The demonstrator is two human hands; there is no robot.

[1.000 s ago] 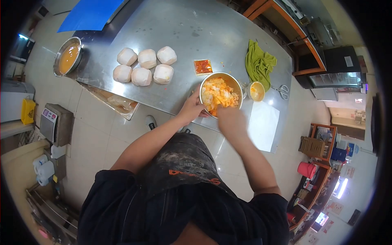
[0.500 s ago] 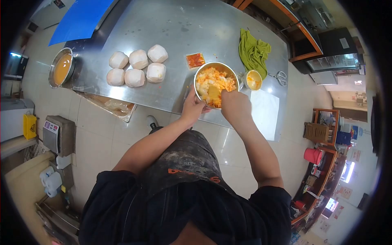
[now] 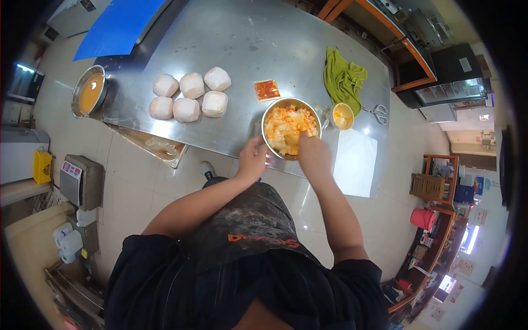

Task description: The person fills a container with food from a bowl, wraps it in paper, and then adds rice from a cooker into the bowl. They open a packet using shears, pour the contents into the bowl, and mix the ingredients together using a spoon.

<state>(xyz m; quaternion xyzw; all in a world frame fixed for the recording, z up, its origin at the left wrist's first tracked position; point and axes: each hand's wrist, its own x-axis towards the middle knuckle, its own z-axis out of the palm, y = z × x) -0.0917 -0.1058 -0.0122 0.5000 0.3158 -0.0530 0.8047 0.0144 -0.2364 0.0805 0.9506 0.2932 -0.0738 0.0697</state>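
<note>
A round metal bowl (image 3: 265, 140) stands near the front edge of the steel table, holding a chunky white and orange mixture (image 3: 289, 124). My right hand (image 3: 314, 154) is closed at the bowl's near right rim. It grips a yellowish spoon-like utensil, mostly hidden by the fist and the food. Just left of the bowl, my left hand (image 3: 254, 158) has its fingers apart and holds nothing. Beyond the bowl lies a small clear packet of red-orange contents (image 3: 267, 89). A small pale-yellow cup (image 3: 343, 116) with orange residue sits to the right.
Several flour-dusted dough balls (image 3: 187, 109) sit in two rows on the steel table (image 3: 242, 60). At the left edge is a pan of brown liquid (image 3: 91, 93). A green cloth (image 3: 344, 77), scissors (image 3: 379, 114) and a white sheet (image 3: 355, 165) lie to the right.
My left hand has let go of the bowl and drawn slightly left, fingers spreading. My right hand has shifted within the bowl's near side, and the mixture has been turned over.
</note>
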